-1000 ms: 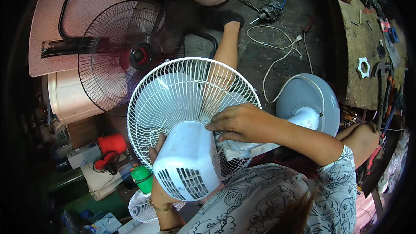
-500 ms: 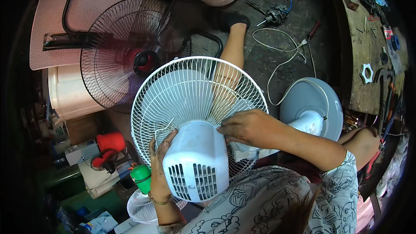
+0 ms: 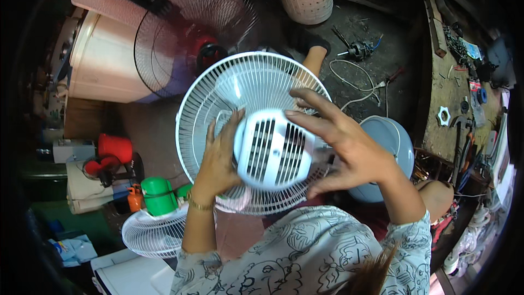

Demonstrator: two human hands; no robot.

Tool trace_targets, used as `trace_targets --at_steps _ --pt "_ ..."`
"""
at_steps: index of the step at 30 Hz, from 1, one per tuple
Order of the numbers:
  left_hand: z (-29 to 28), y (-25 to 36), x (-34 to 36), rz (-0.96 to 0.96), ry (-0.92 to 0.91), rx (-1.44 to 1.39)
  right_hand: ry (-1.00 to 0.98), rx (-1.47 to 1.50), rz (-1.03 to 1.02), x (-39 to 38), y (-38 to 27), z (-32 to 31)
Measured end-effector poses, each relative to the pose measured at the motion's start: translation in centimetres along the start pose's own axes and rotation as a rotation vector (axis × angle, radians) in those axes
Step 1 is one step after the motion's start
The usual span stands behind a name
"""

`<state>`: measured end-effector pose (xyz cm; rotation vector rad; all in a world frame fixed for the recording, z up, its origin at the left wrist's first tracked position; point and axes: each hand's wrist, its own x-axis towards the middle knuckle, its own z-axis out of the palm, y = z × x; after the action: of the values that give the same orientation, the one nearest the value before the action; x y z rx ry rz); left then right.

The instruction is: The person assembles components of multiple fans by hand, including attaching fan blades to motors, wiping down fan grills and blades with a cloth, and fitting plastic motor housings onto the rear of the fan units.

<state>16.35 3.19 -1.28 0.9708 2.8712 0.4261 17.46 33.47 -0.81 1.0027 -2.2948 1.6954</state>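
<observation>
A white electric fan stands in front of me, its round wire guard spread behind the vented motor cover, whose slotted back faces up toward me. My left hand presses along the left side of the cover, fingers lying past its edge toward the guard. On the other side, my right hand is spread wide, two fingers at the cover's upper right edge and the thumb off its lower right. A gap shows between that palm and the cover. The fan's round grey-blue base is partly behind my right forearm.
Far left is a black fan with a red centre. A loose motor and a corded plug lie on the dark floor. At right, a wooden bench holds tools and a white star-shaped knob. A green-backed fan stands lower left.
The vented back of the cover has turned up toward me. My right hand has gone from closed on the cover's top edge to spread wide at its right. The whole view has shifted.
</observation>
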Motion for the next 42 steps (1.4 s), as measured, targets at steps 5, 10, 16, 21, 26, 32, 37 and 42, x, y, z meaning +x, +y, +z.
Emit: trace_targets --at_steps 5,10,16,21,26,32,37,42 --pt "-0.3 1.8 0.0 -0.066 0.155 -0.012 -0.224 -0.176 -0.033 3.0 -0.4 1.2" --pt "3.6 4.9 -4.9 -0.277 0.527 -0.001 -0.241 -0.245 -0.079 2.6 -1.1 1.6" --pt "6.0 10.2 -7.6 -0.186 0.155 0.274 -0.173 -0.3 -0.122 1.5 -1.1 2.9" --pt "7.3 10.8 -7.2 -0.16 -0.027 0.375 -0.117 -0.326 -0.203 0.9 -0.9 3.6" --pt "7.4 10.7 -6.7 -0.179 -0.034 0.369 -0.174 -0.358 -0.192 0.6 -1.1 4.0" --pt "2.9 7.6 -7.2 0.113 0.12 -0.201 -0.137 -0.137 -0.174 0.3 -1.0 2.8" --pt "-0.1 4.2 -5.5 0.031 0.629 -0.358 0.049 0.001 -0.012 -2.5 -0.1 3.0" --pt "-1.7 4.0 -0.8 -0.018 0.502 -0.564 0.212 -0.258 0.15 -8.6 -0.6 2.3"
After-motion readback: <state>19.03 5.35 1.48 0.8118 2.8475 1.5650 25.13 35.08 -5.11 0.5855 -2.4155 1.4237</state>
